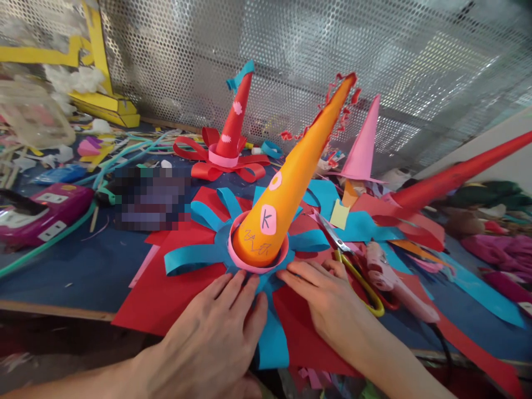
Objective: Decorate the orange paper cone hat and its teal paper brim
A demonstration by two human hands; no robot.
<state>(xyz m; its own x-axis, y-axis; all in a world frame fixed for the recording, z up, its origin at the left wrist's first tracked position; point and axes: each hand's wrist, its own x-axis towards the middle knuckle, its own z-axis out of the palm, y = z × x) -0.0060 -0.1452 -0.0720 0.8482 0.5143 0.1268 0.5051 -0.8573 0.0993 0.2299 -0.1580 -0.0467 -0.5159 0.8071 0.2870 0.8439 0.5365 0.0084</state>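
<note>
An orange paper cone hat [286, 183] leans to the right, with pink patches, pen marks and a curly red strip near its tip. Its bottom sits inside a pink paper ring [257, 269] on a blue paper base with looped strips [193, 259]. My left hand [224, 316] rests with outstretched fingers on the blue base, at the front of the ring. To the right of it, my right hand [324, 293] also lies on the base, its fingers extended near the ring. Red paper sheets [166, 293] lie underneath.
Yellow-handled scissors [353, 266] and a pink glue gun [394, 282] lie right of my right hand. Behind stand a red cone hat [235, 122] and a pink cone [363, 147]. A purple device [62, 208] is at left. Perforated metal sheeting [174, 66] backs the table.
</note>
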